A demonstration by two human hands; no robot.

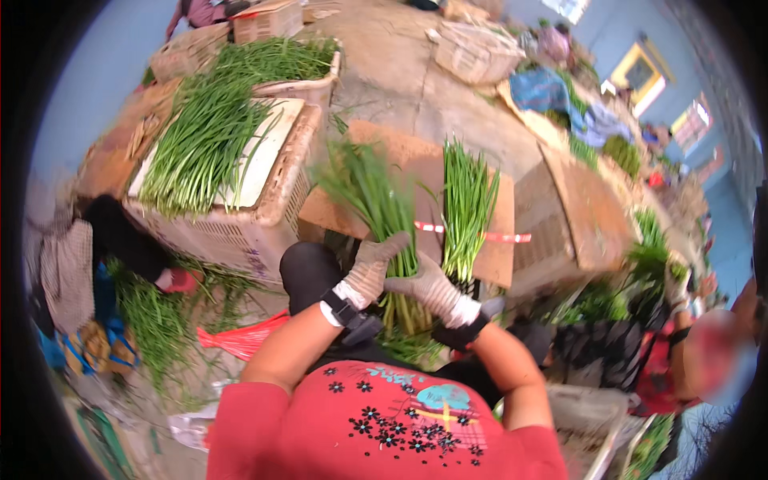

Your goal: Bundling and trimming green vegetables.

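My left hand (375, 264) and my right hand (427, 289), both in pale knit gloves, close around one bundle of green chives (378, 198) near its lower end. The stem ends hang below my hands, and the blurred leaf tips point away from me. Just right of this bundle, a second bundle of chives (469, 210) lies on a cardboard sheet (501, 264), leaves pointing away. A red-and-white strip (509, 237) runs across the cardboard and seems to pass beneath the second bundle.
At left, a plastic crate (210, 234) bears a white board (264, 174) heaped with loose chives (198, 144). Cardboard (591, 210) leans at right. A red plastic bag (246, 336) and scattered greens (150, 324) lie on the floor. Another person's gloved hand (677, 279) holds greens at far right.
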